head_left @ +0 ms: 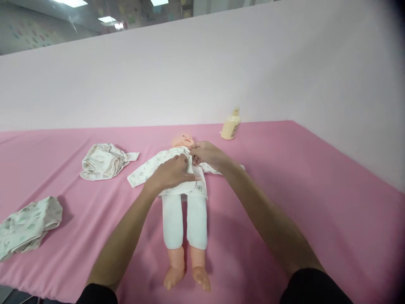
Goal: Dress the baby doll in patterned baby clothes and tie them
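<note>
A baby doll (199,264) lies on its back on the pink sheet, feet towards me. It wears a white printed baby shirt (150,166) with long sleeves over plain white legs. At the shirt's upper front, my right hand (207,155) pinches the cloth near the neck. My left hand (172,172) lies over the shirt's chest, fingers curled on the fabric close to my right fingertips. What exactly the fingertips grip is hidden between the hands. Both shirt sleeves stretch out to the sides.
Left of the doll lies a crumpled white printed garment (104,161); another folded printed cloth (30,226) is nearer at the left edge. A cream pump bottle (230,126) stands behind, against the white wall (177,84). The pink sheet (294,202) covers the table.
</note>
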Motion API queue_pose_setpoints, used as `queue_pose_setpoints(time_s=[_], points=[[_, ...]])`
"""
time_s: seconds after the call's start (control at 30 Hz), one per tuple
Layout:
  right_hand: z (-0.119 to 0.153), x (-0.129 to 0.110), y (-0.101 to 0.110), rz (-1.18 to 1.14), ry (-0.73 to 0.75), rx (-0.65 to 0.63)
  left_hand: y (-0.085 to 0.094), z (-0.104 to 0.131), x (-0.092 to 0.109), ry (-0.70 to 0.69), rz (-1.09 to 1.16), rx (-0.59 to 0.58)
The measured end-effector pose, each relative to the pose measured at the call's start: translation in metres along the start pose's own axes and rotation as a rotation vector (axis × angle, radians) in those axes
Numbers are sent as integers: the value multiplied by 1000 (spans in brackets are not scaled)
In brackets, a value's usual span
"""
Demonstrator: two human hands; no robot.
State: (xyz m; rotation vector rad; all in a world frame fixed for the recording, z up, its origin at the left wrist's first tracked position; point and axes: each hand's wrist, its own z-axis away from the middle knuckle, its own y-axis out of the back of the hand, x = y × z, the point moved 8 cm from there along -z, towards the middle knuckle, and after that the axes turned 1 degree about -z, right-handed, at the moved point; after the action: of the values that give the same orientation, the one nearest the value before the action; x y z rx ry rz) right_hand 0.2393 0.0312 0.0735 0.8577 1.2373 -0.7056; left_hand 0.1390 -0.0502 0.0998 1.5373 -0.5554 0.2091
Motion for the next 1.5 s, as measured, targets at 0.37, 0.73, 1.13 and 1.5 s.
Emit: queue_pose_setpoints(time_s=[0.37, 0.73, 1.13, 1.5], points=[[19, -2, 9, 204, 41, 30, -8, 17, -6, 57, -60, 96], [23, 3, 7, 301, -11, -18, 9, 5, -28, 117, 66, 154], [-5, 18, 15, 192, 125, 122, -6, -25, -26, 158, -287, 282], [-10, 27, 17, 91, 40, 112, -14, -40, -22, 68, -390, 199]])
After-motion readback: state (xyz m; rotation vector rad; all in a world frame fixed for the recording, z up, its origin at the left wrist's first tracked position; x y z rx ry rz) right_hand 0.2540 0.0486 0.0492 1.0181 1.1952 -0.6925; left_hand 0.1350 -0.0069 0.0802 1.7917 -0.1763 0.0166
